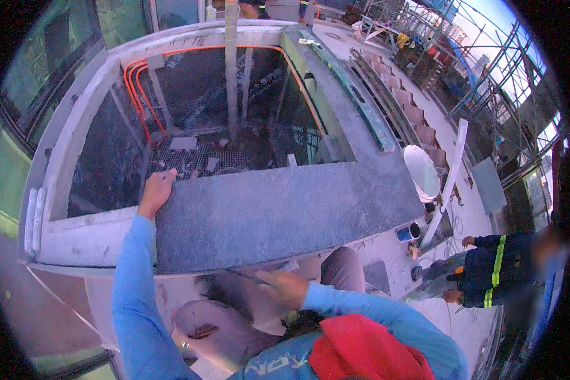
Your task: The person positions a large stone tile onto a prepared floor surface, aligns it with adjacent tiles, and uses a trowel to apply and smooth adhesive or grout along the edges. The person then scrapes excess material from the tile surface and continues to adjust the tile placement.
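Note:
A wide grey stone slab point(259, 212) lies across the near side of a raised rectangular opening. My left hand point(157, 190) is at the slab's far left corner, its fingers closed over the edge. Below the slab's near edge, above my knees, my right hand point(288, 289) is closed around the handle of a slim tool point(244, 274). The tool's thin dark end points left, beneath the slab's lip; its exact kind does not show. A pale ledge point(88, 244) borders the slab on the left.
Inside the opening are orange conduits point(133, 82), an upright post point(231, 76) and debris on mesh. A green spirit level point(354, 95) lies on the right-hand ledge. A white bucket point(421, 174) and an open paint can point(408, 232) stand right. A co-worker point(494, 269) is nearby; scaffolding rises behind.

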A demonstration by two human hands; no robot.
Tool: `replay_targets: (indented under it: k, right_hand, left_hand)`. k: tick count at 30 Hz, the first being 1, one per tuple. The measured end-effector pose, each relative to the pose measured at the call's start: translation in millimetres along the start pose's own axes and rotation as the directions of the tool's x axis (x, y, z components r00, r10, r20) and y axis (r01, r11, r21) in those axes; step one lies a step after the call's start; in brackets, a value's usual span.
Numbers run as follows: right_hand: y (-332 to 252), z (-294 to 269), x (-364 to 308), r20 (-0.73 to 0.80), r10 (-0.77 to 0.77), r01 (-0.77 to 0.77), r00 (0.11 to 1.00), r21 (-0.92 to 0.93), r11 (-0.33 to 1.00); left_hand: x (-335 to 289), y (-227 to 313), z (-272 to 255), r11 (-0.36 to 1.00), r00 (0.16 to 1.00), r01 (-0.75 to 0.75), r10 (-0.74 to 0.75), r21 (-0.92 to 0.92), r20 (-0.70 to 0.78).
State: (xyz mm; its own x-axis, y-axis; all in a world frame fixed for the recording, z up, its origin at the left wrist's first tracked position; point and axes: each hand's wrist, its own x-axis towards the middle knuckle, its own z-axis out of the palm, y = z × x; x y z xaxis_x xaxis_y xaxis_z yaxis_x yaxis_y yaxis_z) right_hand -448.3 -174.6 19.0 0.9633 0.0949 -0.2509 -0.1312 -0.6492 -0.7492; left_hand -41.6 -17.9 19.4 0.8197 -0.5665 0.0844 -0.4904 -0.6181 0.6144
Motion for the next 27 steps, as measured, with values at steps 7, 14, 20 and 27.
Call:
replay_targets:
  k: [7, 14, 20, 27]
  right_hand:
    - [-6, -30, -34, -0.065, 0.017, -0.017, 0.998, 0.005, 1.0]
    - [-34, -70, -69, -0.057, 0.154, -0.146, 0.986, 0.116, 0.982]
    - [-76, 3, 14, -0.188, -0.186, 0.182, 0.964, -0.037, 0.983]
    - [-83, -20, -8, -0.046, 0.046, -0.038, 0.998, 0.159, 0.986]
  left_hand:
    - [19, -38, -1, 0.966, 0.991, -0.13, 0.127, 0.223, 0.029]
    - [10, -39, -36, 0.932, 0.964, -0.262, 0.264, 0.249, 0.029]
    - [7, -38, -51, 0.957, 0.965, -0.25, 0.258, 0.148, -0.04]
    - [20, -65, -35, 0.602, 0.779, -0.531, 0.623, 0.596, 0.065]
